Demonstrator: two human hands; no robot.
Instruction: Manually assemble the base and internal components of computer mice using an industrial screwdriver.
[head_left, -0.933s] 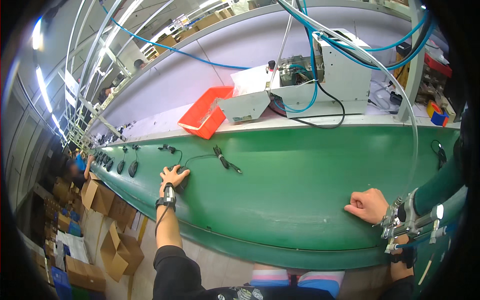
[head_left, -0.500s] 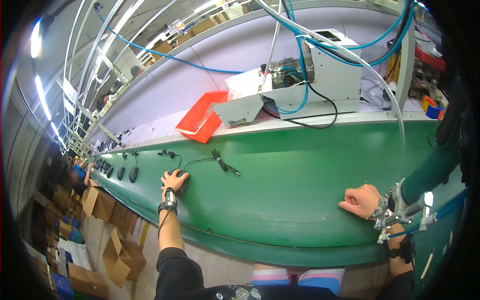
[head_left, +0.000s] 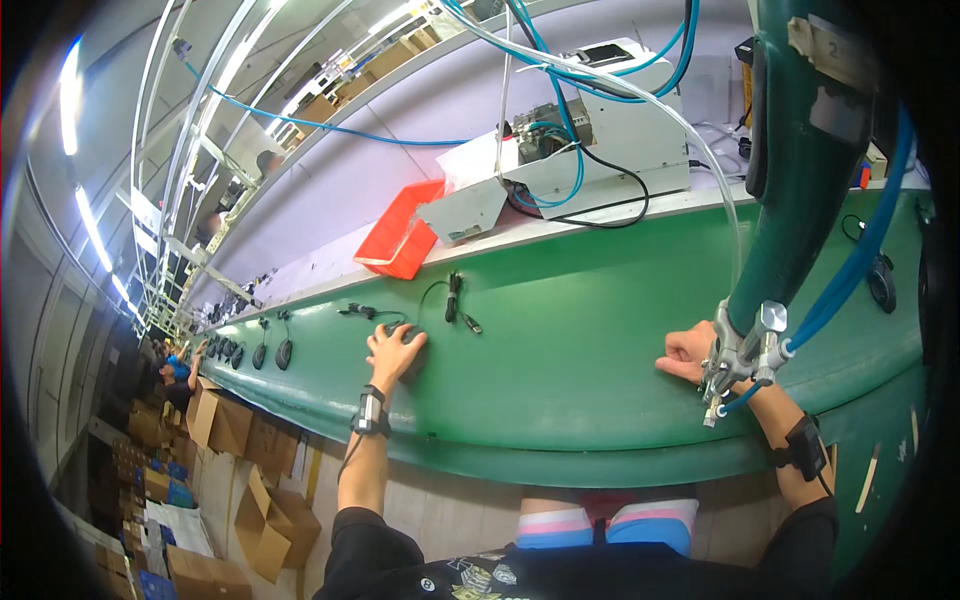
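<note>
My left hand [head_left: 393, 356] is over a dark computer mouse [head_left: 408, 330] on the green conveyor belt [head_left: 560, 370]. The fingers curve around the mouse, and most of it is hidden under them. Just beyond lie two tied cable bundles: one black bundle [head_left: 455, 298] with its plug toward me, and another bundle [head_left: 357, 311] further left. My right hand [head_left: 686, 352] lies on the belt at the right with its fingers curled in; nothing shows in them. Metal pipe fittings [head_left: 745, 350] hang in front of its wrist.
A thick green post [head_left: 815, 160] with blue hoses stands at the right. Beyond the belt are a red bin [head_left: 400, 235] and a white machine [head_left: 610, 150]. Several mice [head_left: 283, 354] line the left; another mouse [head_left: 881, 285] lies far right. Open cartons [head_left: 275, 525] stand on the floor.
The view has shifted, and the far-right mouse has come into sight. My left hand stays on the mouse, its fingers a little changed. My right hand remains curled on the belt.
</note>
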